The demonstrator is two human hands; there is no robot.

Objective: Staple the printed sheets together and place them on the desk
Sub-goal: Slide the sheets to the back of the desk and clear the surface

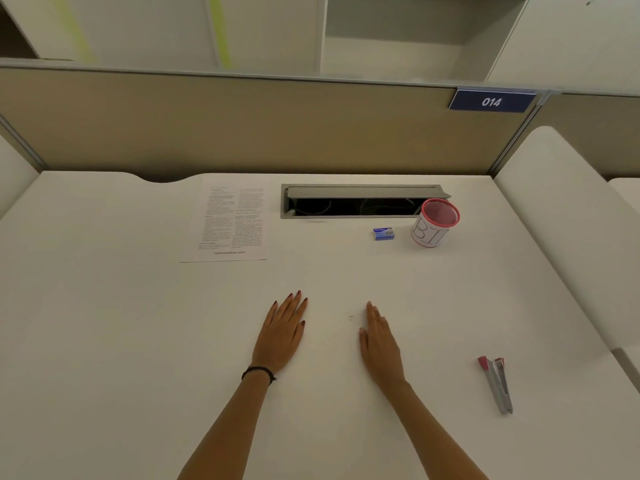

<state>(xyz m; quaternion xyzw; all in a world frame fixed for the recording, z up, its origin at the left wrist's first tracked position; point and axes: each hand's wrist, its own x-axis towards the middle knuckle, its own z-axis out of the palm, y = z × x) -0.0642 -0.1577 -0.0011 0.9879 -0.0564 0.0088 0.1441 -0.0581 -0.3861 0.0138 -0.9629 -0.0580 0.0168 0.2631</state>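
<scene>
The printed sheets (230,223) lie flat on the white desk (104,323) at the back left, text side up. A grey stapler with red ends (497,384) lies on the desk at the right, its jaws apart. My left hand (282,332) rests palm down on the desk in the middle, fingers straight, holding nothing. My right hand (379,341) rests on the desk beside it, tilted on its edge, also holding nothing. Both hands are well apart from the sheets and the stapler.
A small blue staple box (383,233) sits near a red mesh cup wrapped in white paper (434,223) at the back right. An open cable slot (360,202) cuts the desk's back. A beige partition (242,126) stands behind; a white side panel (571,220) rises on the right.
</scene>
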